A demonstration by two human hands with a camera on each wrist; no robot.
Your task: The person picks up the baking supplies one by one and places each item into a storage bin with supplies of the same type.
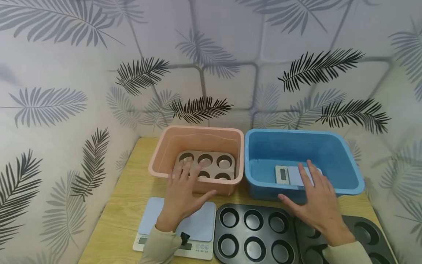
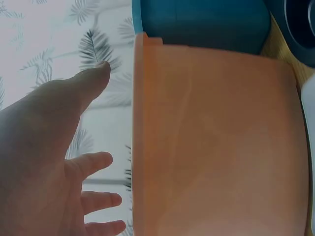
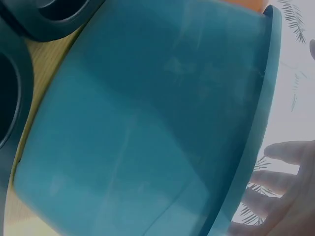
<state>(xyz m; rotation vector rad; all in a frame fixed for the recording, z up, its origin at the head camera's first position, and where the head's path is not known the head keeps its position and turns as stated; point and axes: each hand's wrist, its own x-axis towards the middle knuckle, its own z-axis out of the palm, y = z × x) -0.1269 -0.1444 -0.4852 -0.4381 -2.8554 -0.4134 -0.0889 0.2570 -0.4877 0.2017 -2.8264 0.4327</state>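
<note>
My left hand (image 1: 181,196) hovers over the front rim of a pink bin (image 1: 235,154), fingers spread and holding nothing. Inside that bin lies a small muffin pan (image 1: 214,163), partly hidden behind my fingers. With fingers spread and nothing held, my right hand (image 1: 318,203) is above the front rim of a blue bin (image 1: 349,179). A small white kitchen scale (image 1: 282,175) rests in the blue bin, half covered from view by that hand. In the left wrist view the thumb stands apart from the pink bin's wall (image 2: 221,137).
Below my left arm a larger white scale (image 1: 204,223) lies on the wooden table (image 1: 115,212). Two dark muffin pans, a left one (image 1: 240,233) and a right one (image 1: 351,220), sit side by side in front of the blue bin. Leaf-patterned cloth (image 1: 230,84) surrounds the table.
</note>
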